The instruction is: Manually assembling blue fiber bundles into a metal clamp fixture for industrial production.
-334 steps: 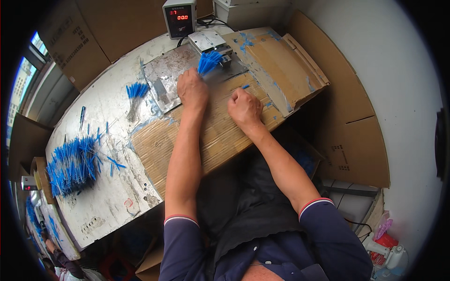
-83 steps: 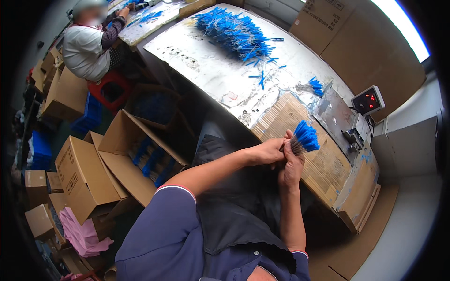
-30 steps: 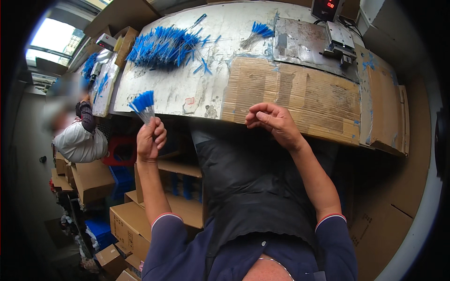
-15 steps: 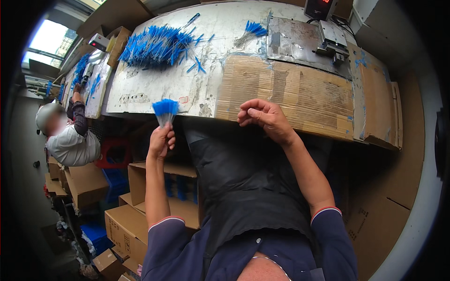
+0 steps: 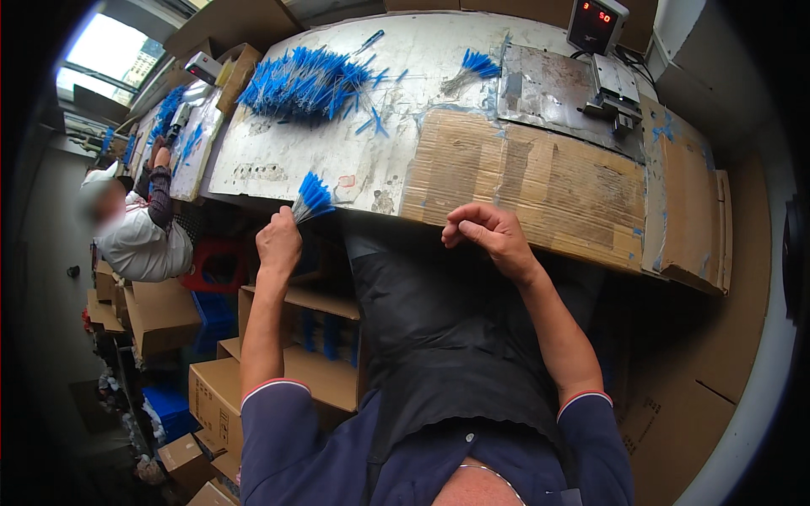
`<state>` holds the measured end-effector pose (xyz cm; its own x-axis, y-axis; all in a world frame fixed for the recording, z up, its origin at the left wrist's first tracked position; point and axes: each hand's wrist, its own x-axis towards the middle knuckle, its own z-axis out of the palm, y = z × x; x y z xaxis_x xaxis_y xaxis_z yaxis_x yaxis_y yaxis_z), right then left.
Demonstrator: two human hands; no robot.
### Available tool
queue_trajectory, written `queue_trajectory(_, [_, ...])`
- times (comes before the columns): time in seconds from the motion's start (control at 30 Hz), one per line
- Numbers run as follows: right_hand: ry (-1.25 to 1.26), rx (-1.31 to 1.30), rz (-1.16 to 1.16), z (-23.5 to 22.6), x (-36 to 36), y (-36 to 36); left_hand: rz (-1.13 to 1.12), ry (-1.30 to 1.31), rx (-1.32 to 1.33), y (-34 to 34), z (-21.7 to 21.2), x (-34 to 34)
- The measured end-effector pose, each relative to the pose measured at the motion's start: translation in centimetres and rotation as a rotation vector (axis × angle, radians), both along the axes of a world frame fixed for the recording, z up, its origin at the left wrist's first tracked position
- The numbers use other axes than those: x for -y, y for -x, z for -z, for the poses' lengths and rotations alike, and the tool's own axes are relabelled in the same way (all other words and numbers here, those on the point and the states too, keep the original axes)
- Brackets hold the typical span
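My left hand (image 5: 279,241) is closed round the thin pale stems of a bundle of blue-tipped sticks (image 5: 315,196). The blue ends fan out up and to the right, just off the table's front edge. My right hand (image 5: 492,239) is by the front edge of a cardboard sheet (image 5: 531,181), its fingers loosely bent, the thumb a little apart; nothing shows in it. A big heap of similar blue-tipped sticks (image 5: 304,82) lies on the white table (image 5: 278,156). Further right rests a smaller bunch (image 5: 477,64), with a few loose sticks between.
A metal plate with a small clamp-like device (image 5: 614,93) and a red-digit display box (image 5: 596,24) occupy the back right. Folded cardboard (image 5: 688,198) covers the right end. Open cartons (image 5: 325,371) stand below left. Another person (image 5: 139,228) works at the left table.
My left hand has turned, tilting the bundle's blue ends from upright toward the right. My right hand has shifted slightly down in the picture. The view has moved a little.
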<state>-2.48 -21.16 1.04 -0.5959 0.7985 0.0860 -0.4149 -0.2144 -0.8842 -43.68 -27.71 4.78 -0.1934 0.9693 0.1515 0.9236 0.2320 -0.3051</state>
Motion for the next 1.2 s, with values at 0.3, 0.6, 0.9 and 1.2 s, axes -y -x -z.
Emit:
queue_trajectory(0.3, [-0.340,0.558,0.080,3.5,3.0,2.6,-0.196,-0.319,-0.083,2.1,1.1,-3.1])
queue_trajectory(0.6, [-0.209,0.811,0.026,17.0,5.4,2.3,-0.240,-0.481,-0.115,4.6,-0.7,-3.6])
queue_trajectory(0.9, [0.086,0.729,-0.019,18.6,4.8,1.4,-0.475,-0.833,0.033,5.0,-2.2,-4.2])
queue_trajectory(1.2, [-0.238,0.788,0.095,15.6,5.7,1.7,-0.307,-0.233,1.314,-0.1,-2.0,-0.9])
